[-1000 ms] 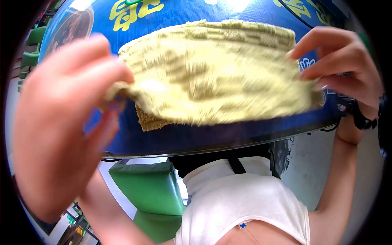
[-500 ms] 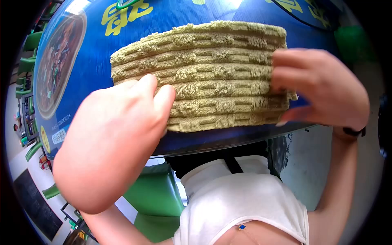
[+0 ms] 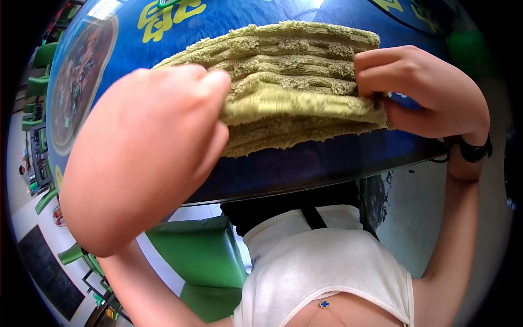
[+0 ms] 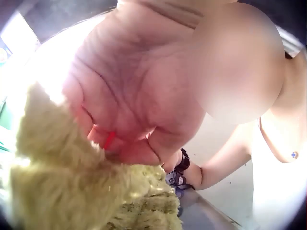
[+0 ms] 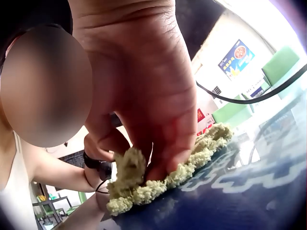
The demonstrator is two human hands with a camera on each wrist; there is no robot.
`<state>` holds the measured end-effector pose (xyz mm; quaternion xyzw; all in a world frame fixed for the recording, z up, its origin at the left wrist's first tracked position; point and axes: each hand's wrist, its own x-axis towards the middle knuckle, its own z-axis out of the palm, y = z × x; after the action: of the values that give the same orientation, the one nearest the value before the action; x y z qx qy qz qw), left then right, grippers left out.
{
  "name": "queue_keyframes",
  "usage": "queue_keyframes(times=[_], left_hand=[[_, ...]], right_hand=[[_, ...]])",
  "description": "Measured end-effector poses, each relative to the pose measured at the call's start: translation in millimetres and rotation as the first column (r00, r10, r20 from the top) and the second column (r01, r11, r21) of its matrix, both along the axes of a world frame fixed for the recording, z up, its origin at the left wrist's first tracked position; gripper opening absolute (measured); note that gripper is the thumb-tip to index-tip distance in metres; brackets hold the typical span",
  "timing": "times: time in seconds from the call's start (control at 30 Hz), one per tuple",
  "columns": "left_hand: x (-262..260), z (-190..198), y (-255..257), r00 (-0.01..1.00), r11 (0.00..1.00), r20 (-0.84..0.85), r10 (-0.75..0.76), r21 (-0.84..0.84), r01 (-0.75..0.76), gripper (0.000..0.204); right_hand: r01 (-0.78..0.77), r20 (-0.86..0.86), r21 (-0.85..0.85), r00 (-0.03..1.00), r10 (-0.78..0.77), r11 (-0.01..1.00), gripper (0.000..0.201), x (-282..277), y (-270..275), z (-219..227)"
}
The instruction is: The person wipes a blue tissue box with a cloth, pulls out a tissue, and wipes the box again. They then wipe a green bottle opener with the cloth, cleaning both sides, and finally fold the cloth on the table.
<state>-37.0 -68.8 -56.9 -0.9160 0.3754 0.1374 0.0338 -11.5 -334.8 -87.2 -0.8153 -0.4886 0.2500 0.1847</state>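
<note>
A yellow-green ribbed, fluffy towel [image 3: 294, 60] lies on the blue tabletop [image 3: 245, 170], in layers. Its near part is raised into a fold across the middle, with another layer showing beneath. My left hand [image 3: 147, 147] grips the left end of this fold; its curled fingertips are hidden in the head view. In the left wrist view the towel [image 4: 67, 187] bunches right at the fingers. At the other end, my right hand [image 3: 427, 92] pinches the fold between thumb and fingers. The right wrist view shows some fingertips down on the towel's edge [image 5: 206, 146].
The table's near edge runs just in front of the person's body. A green chair [image 3: 201, 253] stands below that edge. A dark cable [image 5: 259, 100] crosses above the table, and yellow lettering [image 3: 163, 16] marks the tabletop's far left.
A second ago a blurred towel layer was stretched between the hands. Half a second ago the towel lay flat in layers; now its near part is lifted and turned away from the body.
</note>
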Motion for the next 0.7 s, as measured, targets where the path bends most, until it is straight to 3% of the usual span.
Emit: queue_keyframes(times=[0.03,0.1,0.17,0.23,0.3,0.4,0.53,0.57,0.63,0.7], left_hand=[[2.0,-0.3,0.6,0.998,0.999,0.068,0.014,-0.035,-0.011,0.020],[6.8,4.5,2.4,0.990,0.997,0.140,0.022,-0.072,-0.012,0.028],[10.9,7.4,4.2,0.973,0.989,0.231,0.016,-0.150,0.020,0.032],[23.4,11.3,11.0,0.980,0.992,0.199,0.011,-0.124,0.014,0.035],[37.0,15.6,21.9,0.988,0.991,0.144,0.062,-0.126,-0.044,0.041],[49.1,10.4,48.3,0.958,0.934,0.131,0.255,-0.291,-0.209,0.033],[56.3,10.6,75.4,0.905,0.868,0.242,0.351,-0.447,-0.217,0.033],[55.9,11.6,71.7,0.901,0.875,0.279,0.331,-0.449,-0.183,0.033],[53.4,14.4,70.2,0.901,0.896,0.339,0.270,-0.432,-0.106,0.034],[48.5,15.1,60.7,0.909,0.927,0.391,0.146,-0.376,0.013,0.034]], right_hand=[[0.007,0.021,-0.010,1.000,-0.006,1.000,0.021,1.6,-0.4,-1.2],[0.138,0.139,0.169,0.977,-0.162,0.976,0.023,2.7,-12.0,-5.0],[0.104,0.172,0.168,0.976,-0.133,0.980,0.032,13.3,-12.0,13.8],[0.289,0.088,0.311,0.940,-0.331,0.905,0.026,11.0,-5.5,19.2],[0.425,-0.036,0.245,0.902,-0.430,0.871,0.025,12.3,6.4,31.7],[0.320,0.203,0.377,0.887,-0.414,0.869,0.019,16.1,-5.8,21.8],[0.187,0.569,0.578,0.606,-0.557,0.794,0.013,15.9,-0.6,16.2],[0.221,0.548,0.655,0.520,-0.655,0.723,0.013,3.7,8.8,19.2],[0.247,0.573,0.632,0.490,-0.657,0.735,0.013,-0.9,12.5,24.2],[0.233,0.641,0.423,0.605,-0.471,0.875,0.013,0.5,-13.7,28.4]])
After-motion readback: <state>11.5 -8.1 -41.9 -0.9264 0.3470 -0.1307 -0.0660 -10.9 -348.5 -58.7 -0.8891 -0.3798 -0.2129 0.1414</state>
